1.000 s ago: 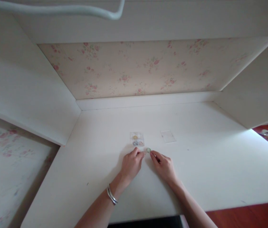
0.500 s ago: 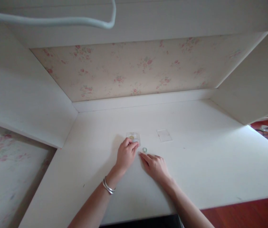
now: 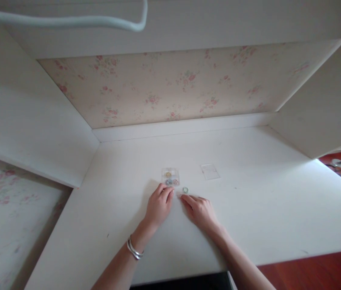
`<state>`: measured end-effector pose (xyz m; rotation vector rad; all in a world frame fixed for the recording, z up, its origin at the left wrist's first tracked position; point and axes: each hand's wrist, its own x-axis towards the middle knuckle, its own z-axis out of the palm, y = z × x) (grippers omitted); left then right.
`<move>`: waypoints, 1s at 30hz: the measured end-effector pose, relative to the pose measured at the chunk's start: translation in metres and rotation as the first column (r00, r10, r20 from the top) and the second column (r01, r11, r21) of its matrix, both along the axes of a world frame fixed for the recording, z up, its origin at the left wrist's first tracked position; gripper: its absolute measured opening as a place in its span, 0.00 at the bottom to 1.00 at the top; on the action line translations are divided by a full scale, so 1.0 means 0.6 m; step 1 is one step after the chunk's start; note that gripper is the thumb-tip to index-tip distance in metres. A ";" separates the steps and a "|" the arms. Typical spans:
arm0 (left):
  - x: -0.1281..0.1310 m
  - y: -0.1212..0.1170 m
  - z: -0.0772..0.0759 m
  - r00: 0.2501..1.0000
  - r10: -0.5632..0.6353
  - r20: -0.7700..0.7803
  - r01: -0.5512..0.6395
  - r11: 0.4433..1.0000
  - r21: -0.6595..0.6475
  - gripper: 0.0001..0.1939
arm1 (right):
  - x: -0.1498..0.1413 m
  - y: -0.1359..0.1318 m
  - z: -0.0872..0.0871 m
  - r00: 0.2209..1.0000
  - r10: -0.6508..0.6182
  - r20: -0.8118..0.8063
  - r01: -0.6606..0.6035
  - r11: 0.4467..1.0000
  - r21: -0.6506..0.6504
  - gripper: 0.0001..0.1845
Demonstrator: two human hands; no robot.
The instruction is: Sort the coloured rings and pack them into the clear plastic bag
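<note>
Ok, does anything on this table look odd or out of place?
Two things: a small dark mark left of the bracelet, conspicuous against the pale tabletop, and a greenish ring outside the clear box that holds other small pieces.

A single camera is riding on the person's head, looking forward and steeply down over the white tabletop [image 3: 258, 201] from its near side; the forearms [image 3: 117, 264] are entering from the bottom of the frame; the left hand [image 3: 159, 204] and the right hand [image 3: 200, 212] are appearing small, below the centre, so the lens is standing well back from them; the view is spreading wide, taking in the floral wallpaper [image 3: 164, 88] beyond the far edge, a left panel [image 3: 28, 92], a right panel [image 3: 318, 100] and some reddish floor [image 3: 315, 270] at lower right; the back edge is tilting slightly, rising toward the right.
</note>
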<state>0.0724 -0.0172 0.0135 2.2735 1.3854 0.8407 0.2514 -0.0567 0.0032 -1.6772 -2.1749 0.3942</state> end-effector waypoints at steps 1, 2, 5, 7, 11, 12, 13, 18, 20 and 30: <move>-0.001 -0.005 -0.001 1.000 -0.022 0.004 0.022 1.000 -0.013 0.11 | 0.000 0.000 0.000 1.000 -0.008 -0.029 0.008 1.000 -0.003 0.14; -0.001 -0.009 -0.001 0.999 -0.041 0.004 0.041 0.999 -0.026 0.11 | 0.001 0.000 0.000 0.998 -0.017 -0.066 0.017 1.000 -0.008 0.15; 0.003 -0.016 0.000 0.995 -0.088 -0.037 0.086 0.995 -0.055 0.12 | 0.002 0.002 -0.003 0.973 -0.057 -0.222 0.055 0.998 -0.015 0.15; 0.006 -0.019 0.002 0.987 -0.128 -0.099 0.123 0.991 -0.058 0.12 | 0.002 0.006 -0.003 0.939 -0.099 -0.328 0.102 0.995 -0.010 0.15; 0.008 -0.019 0.003 0.956 -0.197 -0.217 0.191 0.980 -0.046 0.10 | -0.007 0.024 0.012 0.910 -0.123 -0.396 0.148 0.989 0.033 0.14; 0.008 -0.019 0.002 0.951 -0.201 -0.235 0.195 0.980 -0.048 0.10 | -0.011 0.031 0.018 0.916 -0.113 -0.385 0.142 0.989 0.048 0.14; 0.008 -0.019 0.002 0.947 -0.201 -0.250 0.194 0.980 -0.051 0.10 | -0.015 0.038 0.024 0.924 -0.103 -0.369 0.135 0.989 0.063 0.14; 0.007 -0.019 -0.002 0.945 -0.190 -0.268 0.184 0.982 -0.050 0.11 | -0.034 0.076 0.036 0.967 -0.112 -0.231 0.132 0.989 0.070 0.15; 0.006 -0.019 -0.003 0.944 -0.199 -0.262 0.191 0.980 -0.055 0.12 | -0.037 0.082 0.033 0.969 -0.136 -0.208 0.152 0.987 0.061 0.15; 0.005 -0.022 -0.009 0.955 -0.209 -0.212 0.201 0.978 -0.061 0.09 | -0.001 0.042 0.016 0.864 -0.333 -0.379 0.352 0.936 -0.021 0.19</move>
